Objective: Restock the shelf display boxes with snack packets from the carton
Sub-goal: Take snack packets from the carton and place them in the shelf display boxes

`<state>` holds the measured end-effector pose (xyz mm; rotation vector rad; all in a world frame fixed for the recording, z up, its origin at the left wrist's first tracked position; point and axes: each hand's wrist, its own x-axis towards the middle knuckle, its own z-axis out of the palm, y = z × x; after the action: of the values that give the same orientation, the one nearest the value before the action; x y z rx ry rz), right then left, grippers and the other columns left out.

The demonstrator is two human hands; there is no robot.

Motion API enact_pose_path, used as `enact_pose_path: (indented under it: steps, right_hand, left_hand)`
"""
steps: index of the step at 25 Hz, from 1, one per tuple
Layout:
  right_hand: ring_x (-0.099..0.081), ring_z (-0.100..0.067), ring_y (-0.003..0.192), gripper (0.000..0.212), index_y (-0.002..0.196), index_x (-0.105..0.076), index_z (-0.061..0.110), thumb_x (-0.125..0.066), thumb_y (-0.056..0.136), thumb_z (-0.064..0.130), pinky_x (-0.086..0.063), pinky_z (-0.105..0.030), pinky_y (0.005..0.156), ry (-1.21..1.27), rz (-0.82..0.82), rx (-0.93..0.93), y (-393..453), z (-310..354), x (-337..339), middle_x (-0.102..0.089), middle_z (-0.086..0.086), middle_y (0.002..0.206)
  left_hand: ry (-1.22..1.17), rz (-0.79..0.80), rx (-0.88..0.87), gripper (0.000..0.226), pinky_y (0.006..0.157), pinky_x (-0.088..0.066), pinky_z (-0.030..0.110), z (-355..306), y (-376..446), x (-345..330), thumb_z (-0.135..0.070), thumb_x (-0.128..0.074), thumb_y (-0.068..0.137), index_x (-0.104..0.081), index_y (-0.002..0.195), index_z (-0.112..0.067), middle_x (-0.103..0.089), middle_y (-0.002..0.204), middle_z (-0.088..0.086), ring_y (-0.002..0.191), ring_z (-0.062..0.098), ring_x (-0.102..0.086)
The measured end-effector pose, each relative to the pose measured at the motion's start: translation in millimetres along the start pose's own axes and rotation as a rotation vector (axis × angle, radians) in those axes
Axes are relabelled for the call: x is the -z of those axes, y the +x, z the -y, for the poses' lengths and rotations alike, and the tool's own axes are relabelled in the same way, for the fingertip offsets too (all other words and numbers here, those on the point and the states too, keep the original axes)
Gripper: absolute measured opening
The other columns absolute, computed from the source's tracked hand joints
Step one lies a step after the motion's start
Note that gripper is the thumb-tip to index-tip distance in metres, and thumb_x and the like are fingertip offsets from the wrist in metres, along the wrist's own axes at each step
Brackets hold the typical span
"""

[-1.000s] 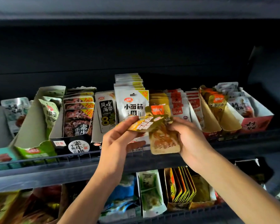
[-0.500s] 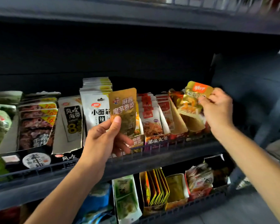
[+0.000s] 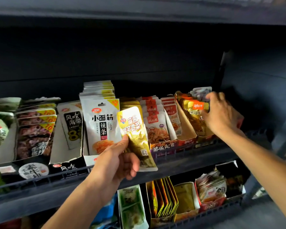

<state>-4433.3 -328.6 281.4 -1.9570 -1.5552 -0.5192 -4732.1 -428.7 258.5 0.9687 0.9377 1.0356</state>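
At frame right the right hand (image 3: 221, 113) has pushed its orange-topped packet (image 3: 196, 116) down into the display box (image 3: 186, 129), fingers around it, one restocked, while the left hand (image 3: 116, 161) grips a gold packet (image 3: 135, 134) at centre.

This is a shop. A dark metal shelf (image 3: 188, 164) with a low wire rail along its front holds a row of open cardboard display boxes (image 3: 68, 156). Each box is packed with many small snack packets (image 3: 100, 123) of one kind, standing one behind the other, with bright pictures and printed words. Another shelf below (image 3: 221, 210) holds more boxes of packets in the same way. So many of the same snacks, lined up to face out, show a store.
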Motion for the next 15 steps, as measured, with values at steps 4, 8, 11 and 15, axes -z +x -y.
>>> enact_pose_path:
  steps: [4,8,11,15]
  right_hand:
    - [-0.068,-0.016,0.09,0.04,0.123,-0.06,0.021,-0.07,0.086,0.032,-0.055,-0.034,0.074,0.918,0.365,0.123,-48,69,49,-0.071,0.007,0.104]
    - [-0.067,-0.004,0.082,0.051,0.125,-0.063,0.025,-0.071,0.075,0.026,-0.047,-0.015,0.058,1.38,1.08,0.027,-72,112,64,-0.073,0.001,0.102]
    - [-0.052,-0.006,0.053,0.028,0.107,-0.067,0.005,-0.073,0.081,0.015,-0.038,-0.017,0.043,1.434,0.82,-0.107,-64,115,51,-0.065,0.002,0.076]
    - [-0.058,-0.01,0.051,0.007,0.098,-0.066,0.011,-0.066,0.094,0.016,-0.049,-0.025,0.046,1.429,0.216,-0.297,-37,112,44,-0.067,-0.003,0.077]
  left_hand:
    - [-0.102,0.309,0.148,0.052,0.038,-0.033,0.02,-1,7,-3,-0.048,-0.042,0.09,-0.045,0.066,-0.002,-0.034,0.037,0.007,0.033,0.015,-0.032]
    - [-0.06,0.52,0.214,0.055,0.043,-0.022,0.018,1,4,-9,-0.039,-0.034,0.092,-0.046,0.048,-0.008,-0.036,0.04,-0.005,0.037,0.007,-0.032]
    - [-0.024,0.091,0.069,0.036,0.04,-0.025,0.019,-9,-5,-15,-0.022,-0.041,0.096,-0.058,0.065,-0.013,-0.05,0.05,0.002,0.04,0.011,-0.039]
    - [1.008,-0.364,-0.599,0.023,0.073,-0.054,0.026,-10,6,27,-0.035,-0.049,0.097,-0.06,0.116,-0.029,-0.066,0.111,-0.007,0.091,0.009,-0.064]
